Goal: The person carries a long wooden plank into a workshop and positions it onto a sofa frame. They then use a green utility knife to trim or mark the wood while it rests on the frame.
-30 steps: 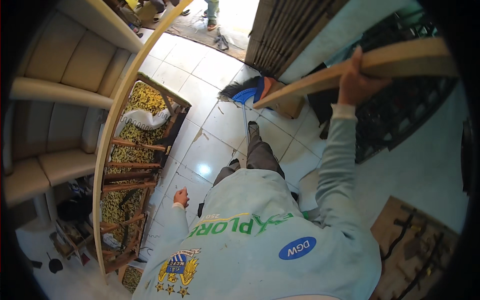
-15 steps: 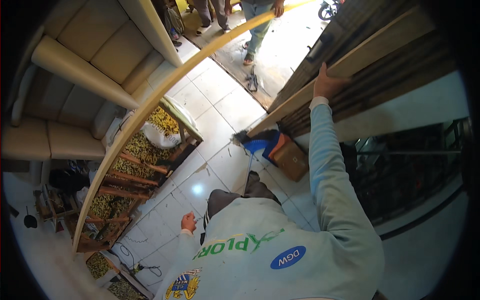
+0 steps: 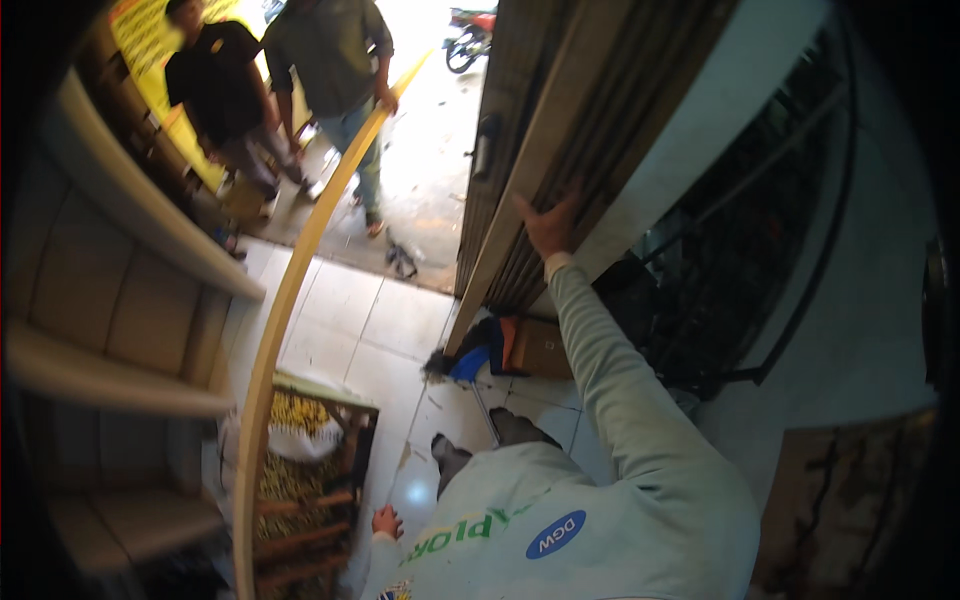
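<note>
My right arm reaches forward to a brown folding door point(image 3: 590, 110) with upright slats. My right hand point(image 3: 552, 228) rests against it, thumb and fingers spread, with nothing in its grasp. Low at my left side hangs my left hand point(image 3: 386, 522), its fingers curled in and no object visible in them. Nearest to that hand is a wooden frame point(image 3: 330, 530) with camouflage-patterned upholstery. A long yellow strip point(image 3: 265, 390), bowed in this view, rises past the frame towards the doorway. There a person's hand point(image 3: 387, 98) holds its far end.
A blue broom point(image 3: 468, 364) and a brown box point(image 3: 538, 350) are on the tiled floor point(image 3: 400, 315) by the door's foot. Cream sofas point(image 3: 110, 350) line the left. Two people stand at the doorway, beside a dark object point(image 3: 402, 260) on the ground. A motorbike point(image 3: 465, 40) is outside.
My view has turned and lifted towards the doorway, showing more of the two people. My right hand stays against the folding door, and my left hand still hangs low.
</note>
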`<state>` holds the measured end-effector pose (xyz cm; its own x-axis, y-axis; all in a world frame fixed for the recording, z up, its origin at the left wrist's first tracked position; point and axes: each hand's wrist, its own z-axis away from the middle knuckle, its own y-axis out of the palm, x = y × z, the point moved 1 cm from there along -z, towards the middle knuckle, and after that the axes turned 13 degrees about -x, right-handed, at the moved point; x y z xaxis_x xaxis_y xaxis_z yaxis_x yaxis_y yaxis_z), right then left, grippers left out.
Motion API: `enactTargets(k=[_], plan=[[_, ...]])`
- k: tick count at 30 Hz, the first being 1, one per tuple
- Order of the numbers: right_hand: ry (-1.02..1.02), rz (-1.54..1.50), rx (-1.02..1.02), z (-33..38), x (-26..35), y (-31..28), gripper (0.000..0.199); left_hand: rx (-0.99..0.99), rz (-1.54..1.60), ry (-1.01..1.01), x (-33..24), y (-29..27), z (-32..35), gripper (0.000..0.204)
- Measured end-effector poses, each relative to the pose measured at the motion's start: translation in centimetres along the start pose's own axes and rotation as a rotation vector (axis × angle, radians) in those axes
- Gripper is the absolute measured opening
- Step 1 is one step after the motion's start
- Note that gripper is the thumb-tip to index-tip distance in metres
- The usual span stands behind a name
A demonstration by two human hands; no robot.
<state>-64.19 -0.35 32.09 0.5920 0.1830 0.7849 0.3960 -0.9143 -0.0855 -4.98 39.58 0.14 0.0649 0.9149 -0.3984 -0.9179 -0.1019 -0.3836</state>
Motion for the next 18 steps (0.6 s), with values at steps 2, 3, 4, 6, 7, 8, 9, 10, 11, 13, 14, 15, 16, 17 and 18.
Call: enactTargets(k=[2,3,4,6,7,8,9,10,11,13,14,15,16,17,18], plan=[[0.052,0.086,-0.008,0.9,-1.0,-1.8,0.111,-0.066,-0.04,-0.015,-2.8,-2.9,-2.7,0.035],[0.085,0.222,-0.022,1.1,-2.9,-2.7,0.11,0.023,0.02,0.012,-4.8,-4.4,-3.5,0.032],[0.04,0.214,-0.034,1.4,-3.0,-3.5,0.107,-0.089,-0.05,0.069,-6.5,-5.1,-4.0,0.03],[-0.009,0.227,-0.039,4.3,-2.8,-6.0,0.102,-0.154,-0.078,0.013,-9.2,-6.5,-5.5,0.031],[0.113,0.277,0.114,4.9,-2.9,-7.0,0.097,-0.126,-0.059,0.001,-10.4,-6.8,-6.6,0.031],[0.278,0.326,0.257,7.2,-3.2,-9.0,0.093,-0.084,-0.088,0.079,-11.2,-6.4,-7.0,0.032],[0.466,0.358,0.394,10.4,-3.6,-11.4,0.089,-0.046,-0.113,0.156,-12.0,-6.0,-7.3,0.036],[0.549,0.362,0.564,13.9,-4.2,-13.3,0.084,-0.019,-0.121,0.228,-12.5,-5.8,-7.5,0.041],[0.646,0.352,0.715,17.2,-5.3,-16.2,0.08,0.075,-0.089,0.197,-11.8,-5.4,-10.8,0.043],[0.704,0.489,0.993,23.5,-5.4,-22.9,0.07,0.295,-0.126,0.011,-11.4,-3.5,-13.7,0.047],[0.676,0.636,0.971,27.3,-6.6,-27.4,0.069,0.346,-0.297,0.122,-12.2,-2.8,-13.7,0.046],[0.651,0.781,0.954,31.7,-8.3,-32.2,0.068,0.404,-0.466,0.236,-13.1,-1.5,-13.7,0.045],[0.841,0.86,0.848,35.1,-8.7,-37.1,0.07,0.458,-0.614,0.357,-13.9,0.3,-13.7,0.044],[1.015,0.934,0.745,37.9,-8.7,-42.1,0.072,0.517,-0.744,0.478,-14.3,2.4,-13.6,0.043],[1.183,1.046,0.621,40.6,-8.3,-47.3,0.072,0.586,-0.876,0.604,-15.0,4.6,-13.3,0.042]])
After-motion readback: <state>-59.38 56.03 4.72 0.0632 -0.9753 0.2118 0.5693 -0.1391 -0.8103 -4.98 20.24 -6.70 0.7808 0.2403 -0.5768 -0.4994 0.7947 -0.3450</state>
